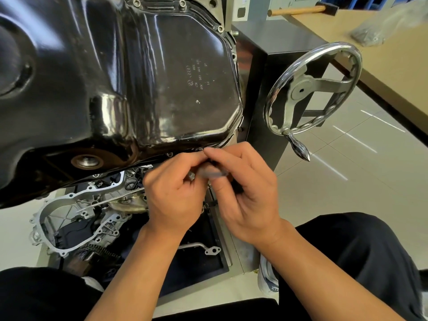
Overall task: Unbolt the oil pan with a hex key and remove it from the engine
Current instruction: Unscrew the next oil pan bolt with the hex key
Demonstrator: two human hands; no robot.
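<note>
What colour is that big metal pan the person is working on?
Glossy black; the oil pan shows best in the head view.

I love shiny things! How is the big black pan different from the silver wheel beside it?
The oil pan is black; the handwheel is silver. The oil pan is a closed shell with bolts round its rim; the handwheel is an open ring with spokes. The oil pan fills more of the view than the handwheel. Both are glossy.
</note>
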